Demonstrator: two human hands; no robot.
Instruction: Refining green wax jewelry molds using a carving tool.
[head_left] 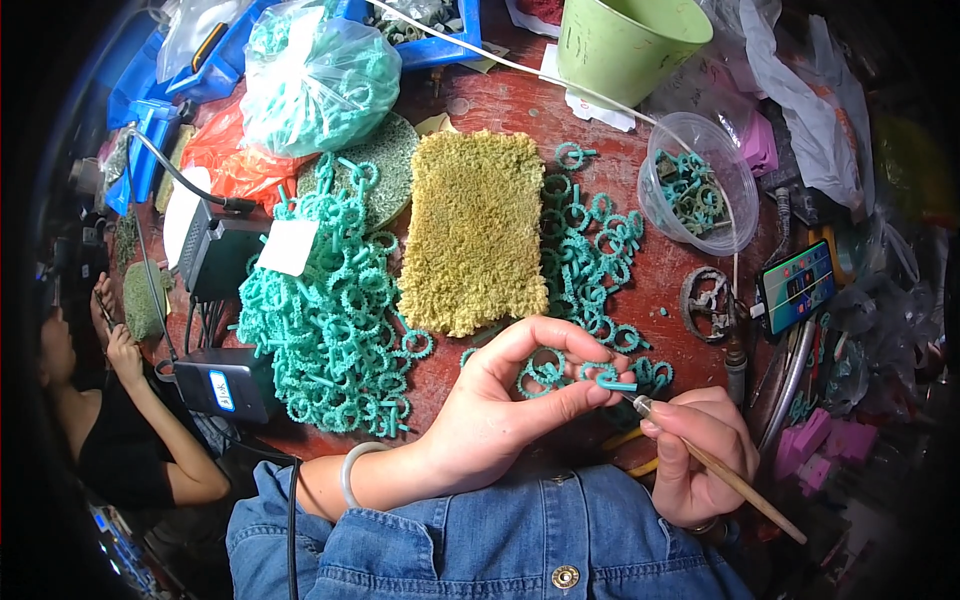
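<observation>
My left hand (490, 405) pinches a small teal toothed ring (603, 374) with a short stem between thumb and fingertips. Gripped like a pen in my right hand (705, 450) is a thin tool with a wooden handle (735, 478), its fine tip at the ring's stem. Another teal ring (542, 372) shows within the curve of my left hand; whether it is held too, I cannot tell. Beyond my hands lies a shaggy yellow pad (475, 235). A large heap of teal rings (320, 340) spreads left of it, and a smaller pile (595, 265) lies on its right.
A clear tub (735, 205) with several rings stands right, near a green bucket (630, 45) and a lit phone (797, 288). At left are black boxes (228, 385) with cables and a bag of teal rings (320, 85). Another person (135, 430) sits far left.
</observation>
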